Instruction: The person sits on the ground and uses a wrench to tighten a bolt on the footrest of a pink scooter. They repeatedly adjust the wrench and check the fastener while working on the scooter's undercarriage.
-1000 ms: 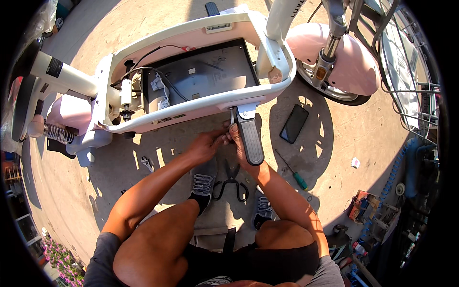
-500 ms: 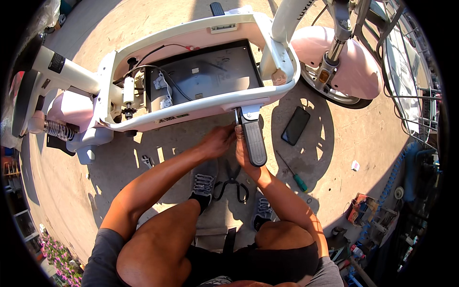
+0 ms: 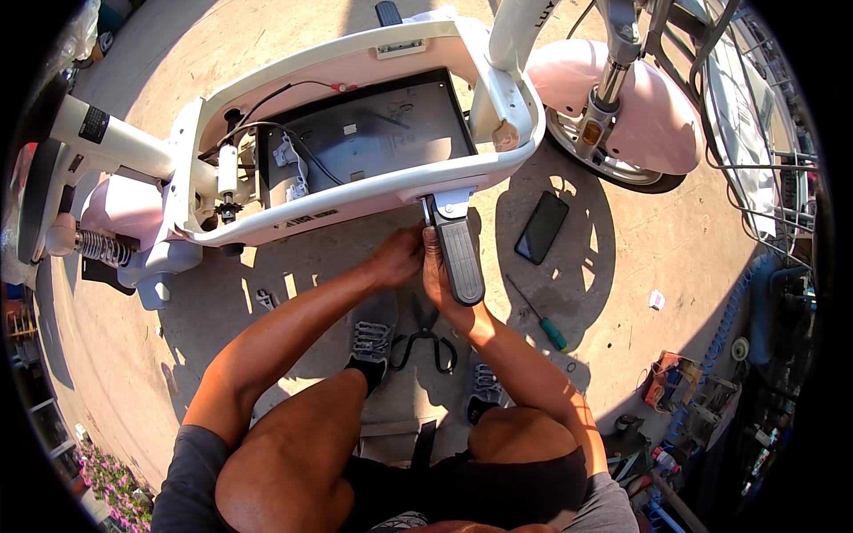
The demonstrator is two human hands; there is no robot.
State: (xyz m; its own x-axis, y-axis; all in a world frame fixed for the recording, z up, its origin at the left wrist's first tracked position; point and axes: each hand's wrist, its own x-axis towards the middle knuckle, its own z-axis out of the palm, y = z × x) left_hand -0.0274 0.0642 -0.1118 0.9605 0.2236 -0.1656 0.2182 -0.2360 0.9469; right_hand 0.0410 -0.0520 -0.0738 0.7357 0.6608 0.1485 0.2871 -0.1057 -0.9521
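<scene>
The pink-and-white scooter's deck (image 3: 355,189) lies open in front of me. A dark ribbed footrest (image 3: 458,258) sticks out toward me from a white bracket on its near side. My left hand (image 3: 398,258) is closed just left of the footrest; whatever it grips is hidden. Beside it, my right hand (image 3: 435,266) reaches up with fingers pressed together, its palm partly behind the footrest. A slim shiny metal piece (image 3: 427,211) shows between the bracket and the right fingertips. Its kind and its lower end cannot be made out.
On the ground lie a black phone (image 3: 542,228), a green-handled screwdriver (image 3: 553,334), black-handled scissors (image 3: 425,338) between my shoes and a small wrench (image 3: 265,299). The front wheel (image 3: 613,169) stands at the far right. Tools and a blue coiled hose (image 3: 715,333) fill the lower right.
The whole view has shifted slightly, so the scooter sits a little further left in the picture. Both hands keep their place beside the footrest.
</scene>
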